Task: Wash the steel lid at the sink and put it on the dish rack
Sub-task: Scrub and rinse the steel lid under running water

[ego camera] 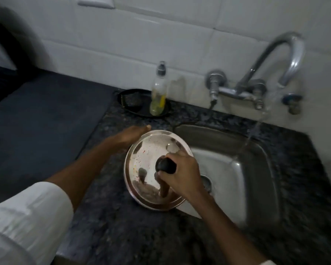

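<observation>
lid: round shiny steel lid [141, 163], food-speckled, over sink's 9 o'clock rim
right hand [177, 172]: fingers closed round black knob [165, 165]
left hand [131, 135]: flat, open, touching lid edge at 11 o'clock
sink: dull steel basin [243, 175], speckled granite worktop [122, 226]

- Left arm [78, 169]: bare from the elbow down, with a loose white short sleeve [27, 213], softly creased, above it.
- Right arm [227, 226]: bare forearm; a sliver of white cloth at the frame's bottom edge.
- No rings or watch visible.
</observation>
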